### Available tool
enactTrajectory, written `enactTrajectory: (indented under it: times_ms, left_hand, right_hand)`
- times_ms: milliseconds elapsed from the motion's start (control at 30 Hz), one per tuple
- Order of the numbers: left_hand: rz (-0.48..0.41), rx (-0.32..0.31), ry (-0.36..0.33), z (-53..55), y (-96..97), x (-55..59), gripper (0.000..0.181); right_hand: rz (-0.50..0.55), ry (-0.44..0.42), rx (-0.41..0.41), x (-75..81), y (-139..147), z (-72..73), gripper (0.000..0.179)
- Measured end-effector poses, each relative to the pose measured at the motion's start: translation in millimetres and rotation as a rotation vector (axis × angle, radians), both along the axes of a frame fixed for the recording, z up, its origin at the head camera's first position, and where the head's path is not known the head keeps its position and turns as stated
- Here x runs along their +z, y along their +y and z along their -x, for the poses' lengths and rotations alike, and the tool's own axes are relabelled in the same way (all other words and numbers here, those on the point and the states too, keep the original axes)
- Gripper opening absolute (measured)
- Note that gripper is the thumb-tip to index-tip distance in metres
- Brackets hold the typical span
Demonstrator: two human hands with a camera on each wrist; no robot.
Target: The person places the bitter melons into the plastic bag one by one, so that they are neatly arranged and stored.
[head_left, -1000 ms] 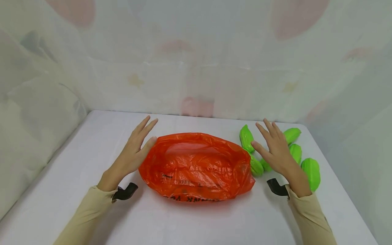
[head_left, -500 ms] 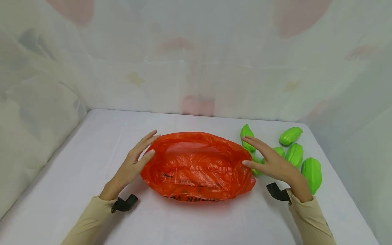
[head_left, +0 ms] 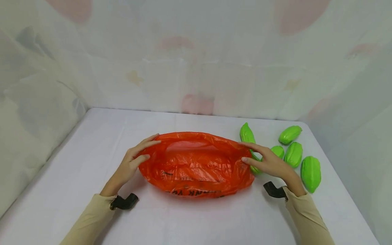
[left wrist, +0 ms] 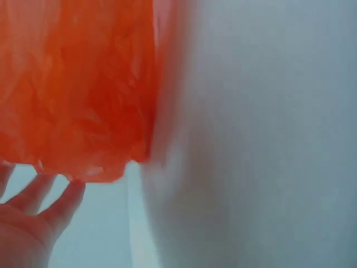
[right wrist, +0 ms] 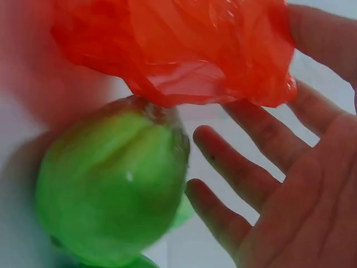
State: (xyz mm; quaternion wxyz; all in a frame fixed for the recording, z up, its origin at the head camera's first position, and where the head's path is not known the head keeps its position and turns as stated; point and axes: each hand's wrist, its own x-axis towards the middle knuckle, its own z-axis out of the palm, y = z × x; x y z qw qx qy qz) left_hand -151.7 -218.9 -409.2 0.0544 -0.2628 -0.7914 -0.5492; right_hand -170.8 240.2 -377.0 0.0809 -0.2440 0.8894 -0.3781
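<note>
A thin red plastic bag (head_left: 196, 166) lies on the white table with its mouth wide apart and dark lettering along its near side. My left hand (head_left: 131, 162) is at its left end, fingers over the rim; the left wrist view shows fingertips touching the bag's edge (left wrist: 78, 84). At the other end is my right hand (head_left: 271, 163), thumb and fingers on either side of the rim. Its fingers (right wrist: 237, 164) look straight and spread in the right wrist view. Near them sits a green ridged fruit (right wrist: 114, 184). Part of each hand's contact is hidden by the bag.
Several green ridged fruits lie to the right, among them one at the far right (head_left: 311, 173), one at the back (head_left: 290, 134) and one behind the bag (head_left: 247, 133). Printed cloth walls (head_left: 196, 68) enclose the white table (head_left: 196, 224) at the back and sides.
Both hands have come down to the bag's two ends, the right one moving left off the fruits. The bag's near side has shifted slightly.
</note>
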Motion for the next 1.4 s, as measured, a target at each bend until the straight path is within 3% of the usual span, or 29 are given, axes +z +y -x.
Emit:
enactTrajectory:
  times_ms: [67,333,433,867,1400]
  left_hand:
    - [-0.023,-0.004,-0.026,1.1,-2.3,-1.7,0.043]
    - [0.073,0.020,-0.171,2.9,-0.8,-10.6,0.047]
    - [0.080,0.031,-0.196,2.5,1.6,-14.6,0.050]
    - [0.114,0.058,-0.167,2.6,6.1,-22.4,0.052]
    - [0.126,0.072,-0.162,1.1,6.0,-22.0,0.051]
  right_hand:
    - [0.021,0.010,-0.002,-3.3,-1,1.4,0.052]
    - [0.047,0.059,-0.023,-16.3,-7,3.1,0.052]
    - [0.056,0.056,-0.030,-18.1,-9,3.0,0.053]
    - [0.088,0.067,-0.058,-12.0,1,4.6,0.043]
    - [-0.063,0.066,-0.026,-15.6,14,5.8,0.046]
